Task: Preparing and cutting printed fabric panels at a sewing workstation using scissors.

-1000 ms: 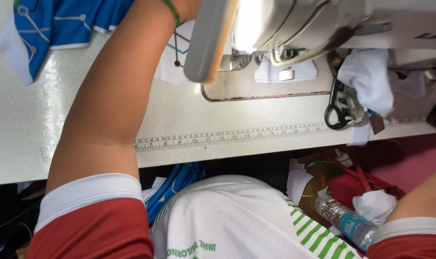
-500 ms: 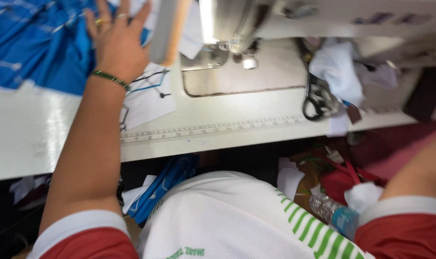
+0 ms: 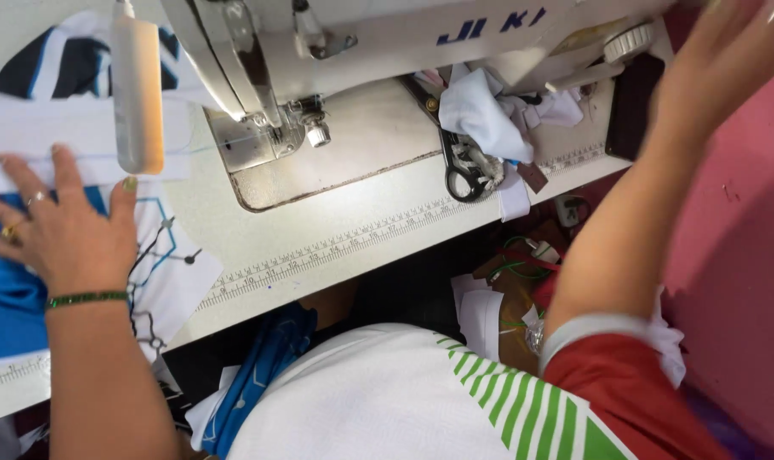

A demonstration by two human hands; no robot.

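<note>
Fingers [image 3: 63, 175] of the left hand [image 3: 59, 234] lie flat and spread on the blue and white printed cloth [image 3: 161, 264], left of the grey sewing machine's needle [image 3: 272, 128]. Nothing sits under the needle, so sewing looks not begun. Right hand [image 3: 728, 60] is lifted, open, empty.

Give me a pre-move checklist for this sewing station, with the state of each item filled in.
1. Left hand flat on the blue and white fabric: ok.
2. Right hand on the work: not ok, raised at the frame's right edge, holding nothing visible.
3. Fabric under the presser foot: not ok, plate bare.
4. Scissors clear of the needle: ok.
5. Needle threaded: cannot tell.
</note>
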